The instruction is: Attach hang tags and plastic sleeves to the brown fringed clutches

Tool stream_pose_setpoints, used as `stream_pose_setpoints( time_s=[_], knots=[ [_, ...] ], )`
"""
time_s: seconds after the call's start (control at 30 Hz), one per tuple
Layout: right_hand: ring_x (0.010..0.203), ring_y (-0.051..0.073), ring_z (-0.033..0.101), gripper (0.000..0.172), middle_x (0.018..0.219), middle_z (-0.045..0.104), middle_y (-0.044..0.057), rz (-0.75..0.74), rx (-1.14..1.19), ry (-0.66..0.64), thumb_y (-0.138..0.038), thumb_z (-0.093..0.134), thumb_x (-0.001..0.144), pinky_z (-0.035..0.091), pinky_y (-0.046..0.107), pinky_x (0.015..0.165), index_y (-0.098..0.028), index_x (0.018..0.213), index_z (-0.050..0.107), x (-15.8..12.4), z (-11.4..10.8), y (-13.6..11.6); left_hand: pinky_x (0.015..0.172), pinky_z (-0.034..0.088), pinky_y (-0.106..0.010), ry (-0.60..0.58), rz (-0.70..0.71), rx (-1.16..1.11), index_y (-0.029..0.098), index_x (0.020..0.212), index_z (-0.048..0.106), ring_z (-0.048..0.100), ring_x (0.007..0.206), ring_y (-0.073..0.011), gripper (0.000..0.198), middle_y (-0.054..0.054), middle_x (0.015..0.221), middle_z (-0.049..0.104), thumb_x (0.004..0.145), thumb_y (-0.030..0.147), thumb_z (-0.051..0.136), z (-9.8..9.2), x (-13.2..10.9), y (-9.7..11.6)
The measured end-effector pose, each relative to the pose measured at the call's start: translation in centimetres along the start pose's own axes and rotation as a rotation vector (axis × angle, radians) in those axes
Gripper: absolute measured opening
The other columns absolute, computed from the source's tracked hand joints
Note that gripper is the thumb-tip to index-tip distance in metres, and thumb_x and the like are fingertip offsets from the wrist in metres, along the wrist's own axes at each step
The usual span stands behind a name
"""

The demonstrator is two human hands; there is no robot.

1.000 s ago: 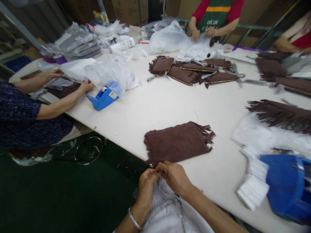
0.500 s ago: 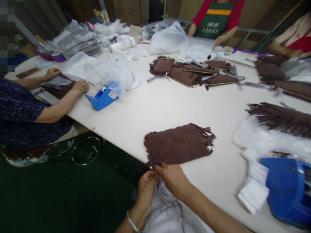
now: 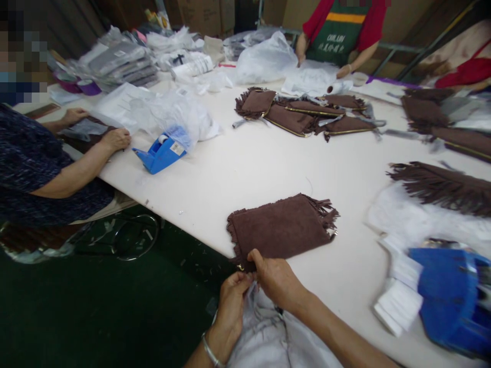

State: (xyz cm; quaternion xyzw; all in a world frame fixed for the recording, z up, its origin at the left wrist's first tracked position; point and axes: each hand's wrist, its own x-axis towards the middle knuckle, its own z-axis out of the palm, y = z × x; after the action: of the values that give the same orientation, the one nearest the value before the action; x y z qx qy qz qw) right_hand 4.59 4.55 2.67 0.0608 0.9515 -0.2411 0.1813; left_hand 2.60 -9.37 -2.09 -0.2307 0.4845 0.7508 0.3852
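Observation:
A brown suede-like pouch [image 3: 282, 227] with fringed ends lies flat at the table's near edge. Its near left corner carries a small gold-coloured metal piece [image 3: 240, 267]. Just below that corner, my left hand [image 3: 232, 296] is closed in a pinch; whatever sits between its fingertips is too small to make out. My right hand [image 3: 278, 281] is closed at the pouch's near edge, its thumb up against the brown material and its other fingers curled out of sight. The two hands' fingertips nearly meet.
A blue tape dispenser [image 3: 161, 153] stands to the left near plastic bags [image 3: 153, 107]. More brown pouches [image 3: 303, 115] are piled farther back. White papers [image 3: 401, 301] and a larger blue dispenser [image 3: 445, 296] are at right. Co-workers sit left [image 3: 34, 168] and stand behind [image 3: 341, 36].
My right hand has shifted slightly and its thumb has risen onto the pouch's edge, baring the gold-coloured piece more. At left the co-worker's hands have moved a little left.

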Motion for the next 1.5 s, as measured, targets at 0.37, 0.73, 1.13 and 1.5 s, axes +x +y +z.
stream_pose_setpoints(
  time_s=[0.37,0.73,1.13,1.5],
  knots=[
    [0.067,0.016,0.062,0.021,0.071,0.065,-0.002,0.302,0.508,0.246,-0.016,0.049,0.081,0.038,0.023,0.063,-0.023,0.101,0.048,-2.5,3.4,0.5,0.077,0.048,-0.032,-0.141,-0.243,-0.145,0.014,0.079,0.071,0.065,0.079,-0.0229,0.016,-0.007,0.076,0.071,0.065,0.018,0.074,0.0,0.3,-0.5],
    [0.072,0.018,0.062,0.022,0.076,0.068,0.002,0.395,0.781,0.428,-0.033,0.049,0.088,0.042,0.026,0.069,-0.021,0.079,0.064,-3.7,5.3,-0.8,0.087,0.044,-0.029,-0.055,-0.028,-0.052,0.013,0.082,0.069,0.062,0.089,-0.0191,0.017,-0.007,0.087,0.068,0.069,0.023,0.075,0.0,-0.4,-1.7],
    [0.08,0.019,0.061,0.018,0.083,0.067,0.004,0.325,0.912,0.423,-0.029,0.051,0.088,0.044,0.027,0.074,-0.019,0.085,0.066,-4.5,6.5,-1.2,0.085,0.046,-0.032,-0.059,-0.299,-0.188,0.013,0.073,0.071,0.061,0.07,-0.016,0.015,-0.005,0.077,0.068,0.06,0.013,0.077,-0.1,-0.5,-1.7],
    [0.082,0.02,0.062,0.026,0.084,0.066,0.005,0.308,1.041,0.466,-0.036,0.052,0.089,0.046,0.028,0.075,-0.019,0.093,0.072,-4.6,6.3,-1.2,0.091,0.045,-0.03,-0.088,-0.322,-0.255,0.014,0.076,0.072,0.063,0.082,-0.0179,0.016,-0.006,0.083,0.071,0.062,0.011,0.077,-1.1,0.4,-2.8]
  ],
)
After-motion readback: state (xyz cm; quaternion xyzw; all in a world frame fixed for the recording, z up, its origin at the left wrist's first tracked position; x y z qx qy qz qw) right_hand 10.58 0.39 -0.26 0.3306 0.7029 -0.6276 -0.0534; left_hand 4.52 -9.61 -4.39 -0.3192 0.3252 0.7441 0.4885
